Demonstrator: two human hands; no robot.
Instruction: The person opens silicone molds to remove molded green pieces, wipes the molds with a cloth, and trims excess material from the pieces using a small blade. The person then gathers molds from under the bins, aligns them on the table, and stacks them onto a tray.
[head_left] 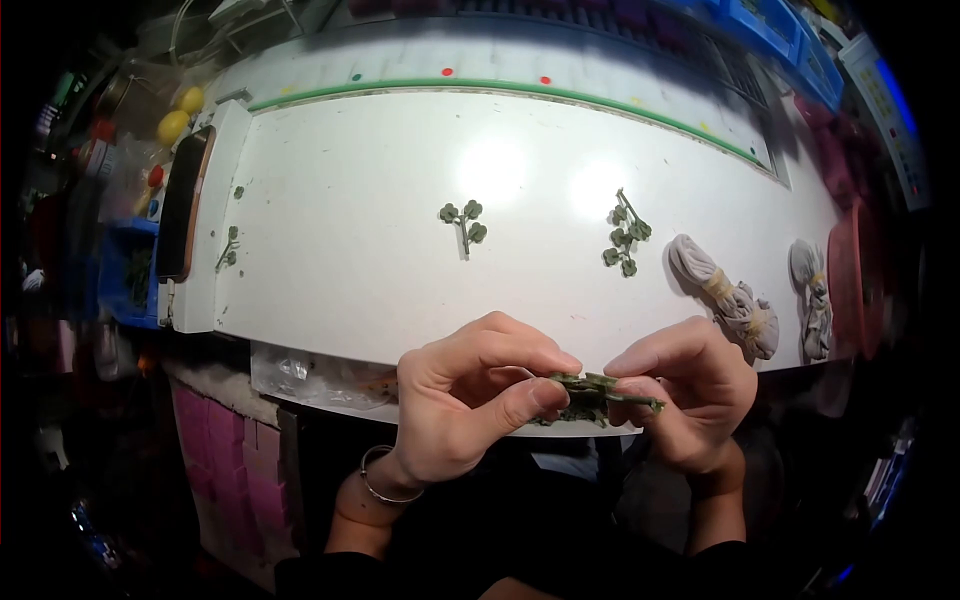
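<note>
Your left hand and right hand both pinch the green sprig between thumb and fingers, at the near edge of the white table. A three-leaved sprig lies mid-table; a tied grey bundle rests toward the table's right end.

Passage between two sprigs; cloth bundles block right
</note>
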